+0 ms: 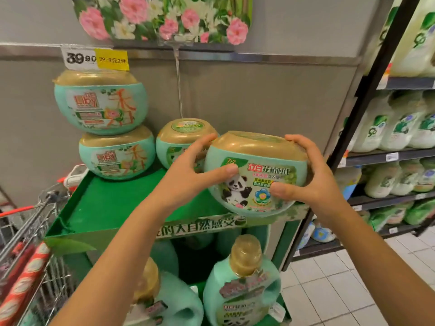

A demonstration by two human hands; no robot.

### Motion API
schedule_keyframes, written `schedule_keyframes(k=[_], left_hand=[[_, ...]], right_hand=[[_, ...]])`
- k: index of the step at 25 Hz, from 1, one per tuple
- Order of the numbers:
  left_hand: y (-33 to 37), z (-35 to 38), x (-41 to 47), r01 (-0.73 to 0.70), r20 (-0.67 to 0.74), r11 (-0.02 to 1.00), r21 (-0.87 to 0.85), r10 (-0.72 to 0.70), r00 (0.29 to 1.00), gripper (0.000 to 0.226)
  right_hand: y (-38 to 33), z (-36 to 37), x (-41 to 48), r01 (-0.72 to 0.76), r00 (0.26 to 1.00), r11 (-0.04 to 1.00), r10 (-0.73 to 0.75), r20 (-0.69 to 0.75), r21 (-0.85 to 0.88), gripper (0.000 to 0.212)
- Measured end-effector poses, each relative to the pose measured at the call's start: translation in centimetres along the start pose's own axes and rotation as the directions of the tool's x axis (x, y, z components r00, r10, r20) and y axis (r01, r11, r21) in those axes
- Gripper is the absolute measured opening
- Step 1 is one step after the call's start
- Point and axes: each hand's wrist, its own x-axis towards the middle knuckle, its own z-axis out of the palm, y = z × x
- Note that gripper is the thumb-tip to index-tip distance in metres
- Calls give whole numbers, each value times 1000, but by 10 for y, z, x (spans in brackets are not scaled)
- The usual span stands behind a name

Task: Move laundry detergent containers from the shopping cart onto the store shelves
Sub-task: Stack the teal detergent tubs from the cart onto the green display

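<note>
Detergent tub [256,175], panda label "7+2", gripped btwn left hand [200,167] & right hand [310,178], Liby tubs [101,102] at left, tag [81,58] 39.90

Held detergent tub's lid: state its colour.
Lid of the detergent tub: matte gold, clearest in the head view.

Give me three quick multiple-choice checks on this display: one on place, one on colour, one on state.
1. Where do the two stacked Liby tubs stand?
A. back left of the green display shelf
B. in the cart
C. on the floor

2. What colour is the lid of the panda-label tub?
A. red
B. gold
C. black

3. How is the panda-label tub held?
A. by one hand only
B. untouched
C. by both hands

Answers:
1 A, they stand against the wall at the shelf's left.
2 B, a gold top sits above the teal body.
3 C, the left hand and right hand grip its sides.
</note>
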Motion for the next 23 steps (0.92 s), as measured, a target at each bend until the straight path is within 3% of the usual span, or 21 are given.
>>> schedule_keyframes(k=[2, 4, 6, 8, 11, 16, 23], left_hand=[[-5, -14, 25, -72, -122, 976, 205, 98, 988, 85], [-17, -31, 46, -106, -171, 842, 528, 228, 959, 79], [-29, -46, 63, -26, -152, 660, 751, 211, 965, 80], [-40, -53, 73, 33, -127, 541, 840, 137, 982, 86], [-51, -60, 80, -6, -78, 451, 893, 169, 983, 91], [-55, -65, 78, -13, -108, 467, 884, 233, 966, 95], [-61, -67, 79, -44, -112, 463, 885, 304, 946, 88]], right_hand=[[12, -16, 24, 23, 1000, 1000, -23, -6, -12, 86], [25, -30, 47, 29, 1000, 999, -30, -5, -12, 86], [41, -41, 69, 29, 999, 999, -28, 22, -39, 88], [56, -48, 87, 7, 999, 997, -3, 52, -73, 93], [78, -53, 108, -19, 996, 997, 25, 82, -75, 95], [100, -61, 125, -32, 993, 999, 37, 114, -44, 94], [111, -71, 156, -36, 963, 994, 61, 262, -99, 102]])
